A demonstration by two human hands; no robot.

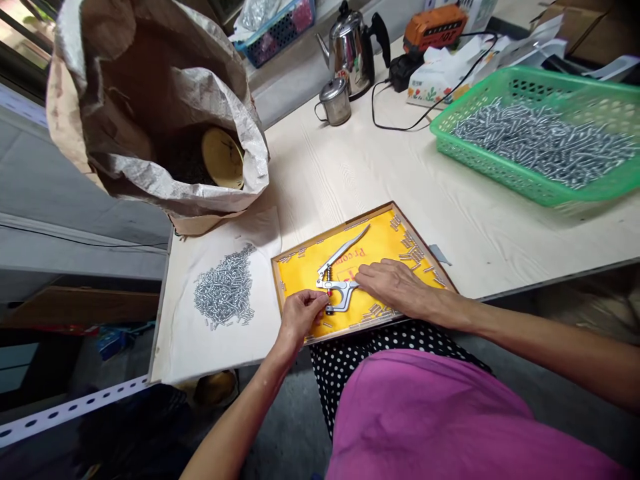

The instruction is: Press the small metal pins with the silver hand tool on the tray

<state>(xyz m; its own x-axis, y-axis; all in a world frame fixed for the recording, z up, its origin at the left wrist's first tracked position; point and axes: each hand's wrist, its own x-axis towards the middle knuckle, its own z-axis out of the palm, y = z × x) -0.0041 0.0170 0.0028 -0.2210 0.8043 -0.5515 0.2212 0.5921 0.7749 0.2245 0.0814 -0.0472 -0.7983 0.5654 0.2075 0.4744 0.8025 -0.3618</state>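
A pair of silver hand pliers (344,253) lies over the yellow-lined tray (295,283), its two handles spread apart. My right hand (393,283) has its fingers wrapped round the lower handle. At the plier's jaw, beside a small red part, my left hand (304,313) is closed with thumb and finger pinched; what it holds is too small to make out. Small metal pins (411,250) lie along the tray's right side, and more rest near its front edge.
A heap of metal pins (225,288) lies on white cloth at the left. Behind it stands a large open sack (165,190). A green basket (493,175) of metal parts is at the right. A kettle (353,53), a metal cup (335,103) and a cable (405,128) are at the back.
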